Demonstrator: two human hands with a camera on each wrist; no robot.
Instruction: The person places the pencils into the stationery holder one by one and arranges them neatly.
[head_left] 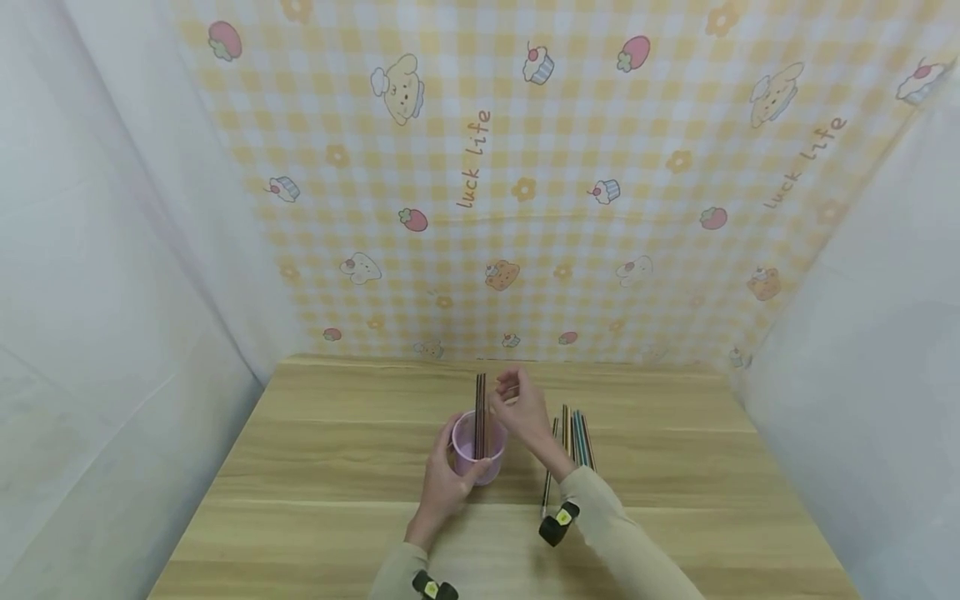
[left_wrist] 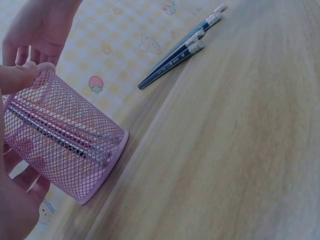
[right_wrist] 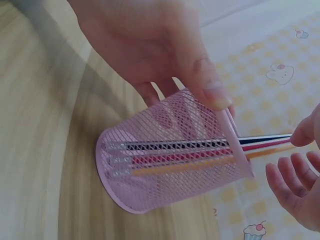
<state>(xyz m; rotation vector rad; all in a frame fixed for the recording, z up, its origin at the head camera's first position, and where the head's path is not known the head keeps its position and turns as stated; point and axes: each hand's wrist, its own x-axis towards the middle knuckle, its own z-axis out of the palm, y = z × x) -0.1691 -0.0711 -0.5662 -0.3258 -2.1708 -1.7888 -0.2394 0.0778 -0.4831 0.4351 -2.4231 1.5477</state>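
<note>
A pink mesh pencil cup (head_left: pixel 477 471) stands on the table, gripped by my left hand (head_left: pixel 444 483) with the thumb at its rim and fingers round the far side. Inside lean a black pencil (right_wrist: pixel 175 145), a red pencil (right_wrist: pixel 180 157) and an orange pencil (right_wrist: pixel 185 166), eraser ends down. Their upper ends rise above the rim. My right hand (head_left: pixel 522 410) hovers beside those upper ends, fingers loosely bent and apart. In the right wrist view its fingertips overlap the pencil tips, and no clear pinch shows.
Several pencils (head_left: pixel 579 437), dark, teal and brown, lie on the wooden table (head_left: pixel 337 467) to the right, partly under the right forearm. One dark pencil (head_left: pixel 548 483) lies apart to their left. A yellow checked cloth (head_left: pixel 525 233) hangs behind; white walls (head_left: pixel 862 375) flank the table.
</note>
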